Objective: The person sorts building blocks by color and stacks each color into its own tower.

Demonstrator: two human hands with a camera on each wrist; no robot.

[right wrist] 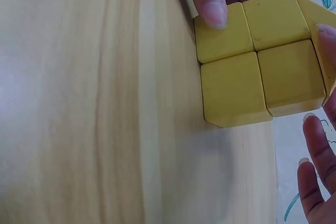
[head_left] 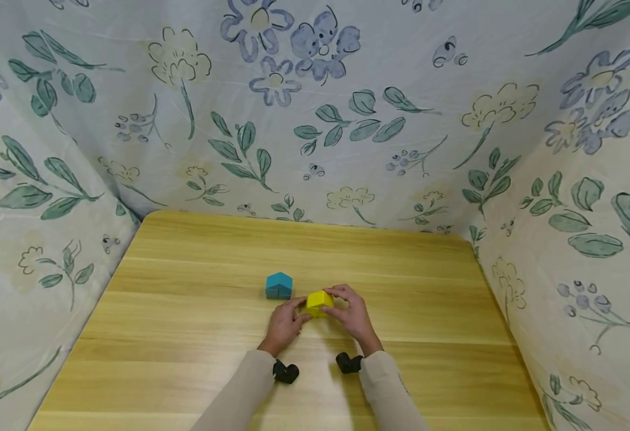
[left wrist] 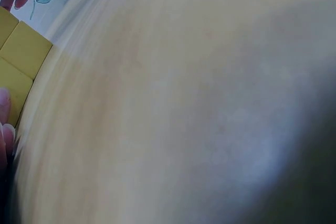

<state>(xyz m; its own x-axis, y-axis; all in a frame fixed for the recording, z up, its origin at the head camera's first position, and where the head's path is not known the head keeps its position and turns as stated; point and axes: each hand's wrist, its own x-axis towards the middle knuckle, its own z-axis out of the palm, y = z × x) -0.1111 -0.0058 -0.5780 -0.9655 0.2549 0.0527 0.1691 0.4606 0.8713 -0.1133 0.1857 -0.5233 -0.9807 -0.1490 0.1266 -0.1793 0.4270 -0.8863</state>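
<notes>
A small stack of yellow blocks stands on the table in front of me, between both hands. In the right wrist view, the yellow blocks show several square faces in a two-by-two grid, with a sloped piece at the upper end. My left hand grips the lower part from the left, one fingertip on a lower block. From the right, my right hand pinches the upper part, its other fingers spread beside the stack. At the left edge of the left wrist view, part of the yellow blocks shows.
Left of the stack and slightly farther back stands a house-shaped group of blue blocks. The wooden table is bordered at the back and sides by floral cloth. Black devices are strapped to both wrists.
</notes>
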